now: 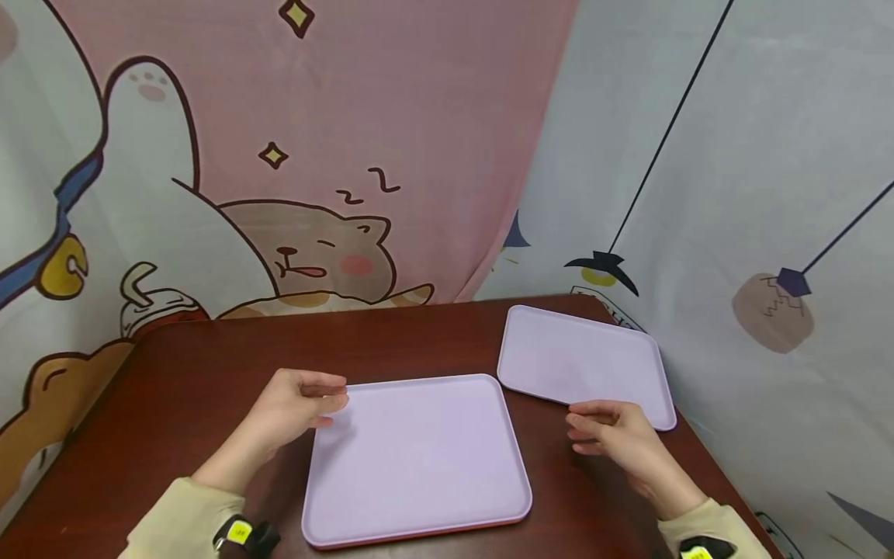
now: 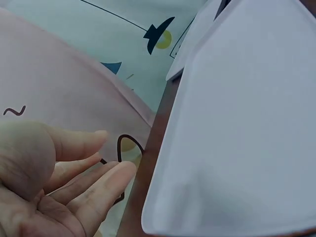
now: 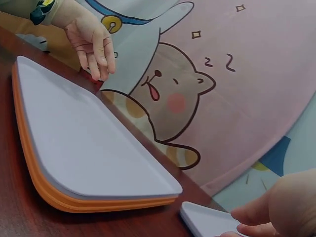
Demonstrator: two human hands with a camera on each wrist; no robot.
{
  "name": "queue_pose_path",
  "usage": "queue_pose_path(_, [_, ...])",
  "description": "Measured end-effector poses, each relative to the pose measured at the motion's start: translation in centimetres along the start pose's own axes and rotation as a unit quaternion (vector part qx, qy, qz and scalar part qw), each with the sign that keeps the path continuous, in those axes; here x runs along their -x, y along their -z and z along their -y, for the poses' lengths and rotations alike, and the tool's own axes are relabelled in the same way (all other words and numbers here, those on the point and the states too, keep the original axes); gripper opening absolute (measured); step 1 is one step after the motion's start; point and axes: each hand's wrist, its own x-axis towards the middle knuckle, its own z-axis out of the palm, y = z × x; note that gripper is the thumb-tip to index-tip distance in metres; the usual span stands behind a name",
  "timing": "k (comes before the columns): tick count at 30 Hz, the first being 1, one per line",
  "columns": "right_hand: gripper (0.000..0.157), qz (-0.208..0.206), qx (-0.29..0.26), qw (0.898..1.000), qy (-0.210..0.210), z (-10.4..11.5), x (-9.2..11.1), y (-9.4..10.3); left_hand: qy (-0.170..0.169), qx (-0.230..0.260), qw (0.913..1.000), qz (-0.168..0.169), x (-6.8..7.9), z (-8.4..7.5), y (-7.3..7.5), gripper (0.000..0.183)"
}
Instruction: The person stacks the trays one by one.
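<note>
A pale lavender tray [image 1: 419, 458] lies in the middle of the table. The right wrist view shows it on top of several orange trays [image 3: 64, 201]. My left hand [image 1: 300, 407] hovers by its far left corner, fingers loosely bent and apart from the thumb, holding nothing. In the left wrist view that hand [image 2: 74, 177] is beside the tray's edge, with a gap between. Farther back at the right lies a second lavender tray [image 1: 583, 357], set at an angle. My right hand [image 1: 618, 439] hangs by its near edge, fingers loosely bent and holding nothing; whether it touches the tray I cannot tell.
The dark red-brown table [image 1: 209, 373] carries both trays. Behind it hangs a pink and white cloth [image 1: 433, 116] printed with cartoon animals. A pale cloth [image 1: 733, 194] with printed lamps borders the right side, close to the angled tray.
</note>
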Motion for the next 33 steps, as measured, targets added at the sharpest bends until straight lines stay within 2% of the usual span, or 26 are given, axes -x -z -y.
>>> queue_pose_path(11, [0.045,-0.017,-0.005,1.0,-0.007,0.2,-0.1,1.9,-0.006,0.0,1.0,0.006,-1.6,-1.8,-1.7,0.036])
queue_pose_path(18, [0.047,-0.026,0.001,1.0,0.002,0.2,-0.1,3.4,-0.021,-0.005,0.9997,0.008,-2.8,-2.4,-3.0,0.032])
queue_pose_path(24, [0.05,-0.038,0.003,0.999,-0.01,0.1,-0.1,4.8,-0.028,0.006,0.9995,0.016,-4.1,-2.5,-4.2,0.031])
queue_pose_path(33, [0.053,-0.042,-0.007,0.999,-0.013,-0.6,-0.8,6.8,-0.008,0.001,0.9996,0.028,-5.8,-3.1,-6.0,0.03])
